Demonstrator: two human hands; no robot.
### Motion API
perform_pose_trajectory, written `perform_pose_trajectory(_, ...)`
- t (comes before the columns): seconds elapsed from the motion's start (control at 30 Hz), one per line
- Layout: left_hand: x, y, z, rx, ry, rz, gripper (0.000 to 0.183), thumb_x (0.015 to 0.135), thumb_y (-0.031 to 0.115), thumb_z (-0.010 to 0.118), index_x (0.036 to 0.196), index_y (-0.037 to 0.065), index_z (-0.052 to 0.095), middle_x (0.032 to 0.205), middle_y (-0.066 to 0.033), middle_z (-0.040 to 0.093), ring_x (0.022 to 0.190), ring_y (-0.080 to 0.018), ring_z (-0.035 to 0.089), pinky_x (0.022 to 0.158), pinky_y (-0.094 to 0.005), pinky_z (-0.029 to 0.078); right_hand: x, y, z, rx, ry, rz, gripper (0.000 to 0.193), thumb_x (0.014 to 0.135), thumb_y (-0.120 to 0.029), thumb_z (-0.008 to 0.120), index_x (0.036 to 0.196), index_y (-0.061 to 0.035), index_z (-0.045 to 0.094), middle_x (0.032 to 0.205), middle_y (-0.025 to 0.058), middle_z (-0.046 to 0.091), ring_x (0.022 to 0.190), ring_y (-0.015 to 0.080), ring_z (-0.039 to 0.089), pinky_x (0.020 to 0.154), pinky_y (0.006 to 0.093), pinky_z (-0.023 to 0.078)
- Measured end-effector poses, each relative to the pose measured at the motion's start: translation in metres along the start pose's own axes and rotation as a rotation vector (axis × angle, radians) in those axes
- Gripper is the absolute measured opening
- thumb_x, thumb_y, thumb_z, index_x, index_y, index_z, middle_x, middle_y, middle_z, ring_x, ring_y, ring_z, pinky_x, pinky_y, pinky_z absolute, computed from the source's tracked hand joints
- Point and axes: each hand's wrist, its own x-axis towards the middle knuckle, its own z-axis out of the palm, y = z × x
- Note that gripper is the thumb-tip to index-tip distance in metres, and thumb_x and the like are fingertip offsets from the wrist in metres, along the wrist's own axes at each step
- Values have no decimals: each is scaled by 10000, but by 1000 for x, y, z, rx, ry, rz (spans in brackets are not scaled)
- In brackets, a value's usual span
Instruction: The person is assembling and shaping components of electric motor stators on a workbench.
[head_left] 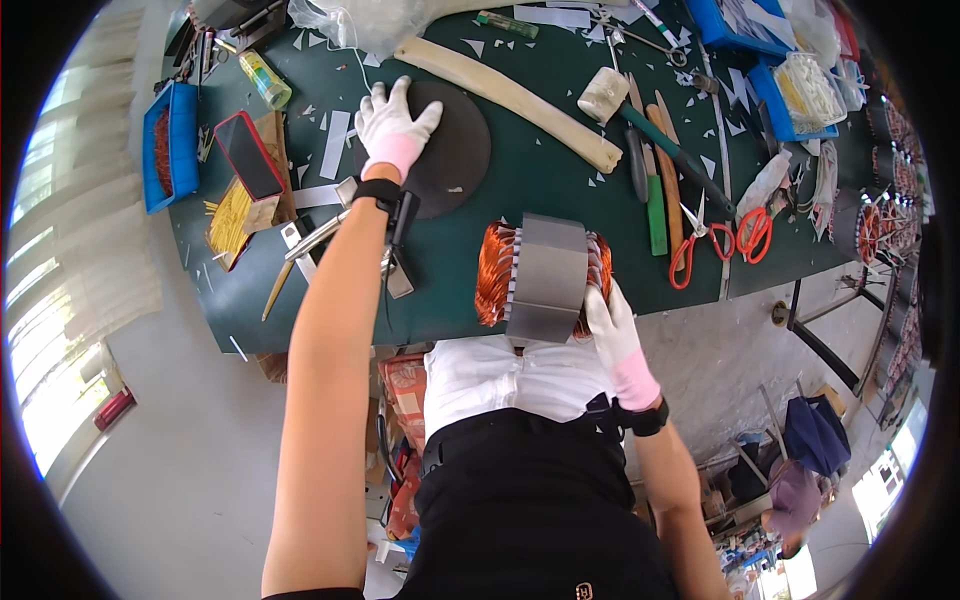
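Observation:
A motor stator (547,280) with a grey laminated core lies on its side at the table's front edge. Orange copper windings (494,272) bulge from both ends, tied with white lacing. My right hand (612,335), in a white and pink glove, grips the winding at the stator's right end; part of its fingers is hidden there. Farther left, my left hand (394,130), gloved alike, rests with spread fingers on a dark round disc (450,165). Nothing is held in it.
A long pale bar (510,100) lies beyond the disc. To the right are a mallet (605,95), a green-handled tool (656,215) and red-handled scissors (690,250). A phone (249,156), yellow strips (232,225) and a blue bin (170,150) stand left. Paper scraps litter the table.

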Motion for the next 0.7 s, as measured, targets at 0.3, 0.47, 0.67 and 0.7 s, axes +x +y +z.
perform_pose_trajectory(0.3,-143,28,-18,-426,164,166,403,782,236,637,1127,48,548,1202,-220,479,1151,-418,411,967,-482,350,-28,26,-19,-35,-169,112,403,885,-225,556,1193,25,481,1028,51,564,916,98,510,833,247,428)
perform_pose_trajectory(0.47,-240,31,-38,-1582,-936,-816,463,978,414,418,1006,-13,594,864,9,590,775,-81,542,705,-250,451,-34,4,-4,311,-91,235,398,851,-245,594,1102,49,501,940,64,594,849,94,557,783,264,452)
perform_pose_trajectory(0.67,-225,42,-82,-1298,-581,-583,284,937,257,548,997,-14,603,841,20,602,719,-51,535,633,-234,451,-32,-21,19,213,-205,262,405,842,-223,627,1102,41,464,998,85,571,816,122,564,709,281,496)
perform_pose_trajectory(0.7,-217,43,-96,-1177,-581,-506,280,930,263,553,978,-8,609,840,29,605,729,-47,539,634,-230,448,-27,-18,24,205,-240,111,450,862,-253,622,1156,42,451,1076,91,554,910,144,551,754,304,497)
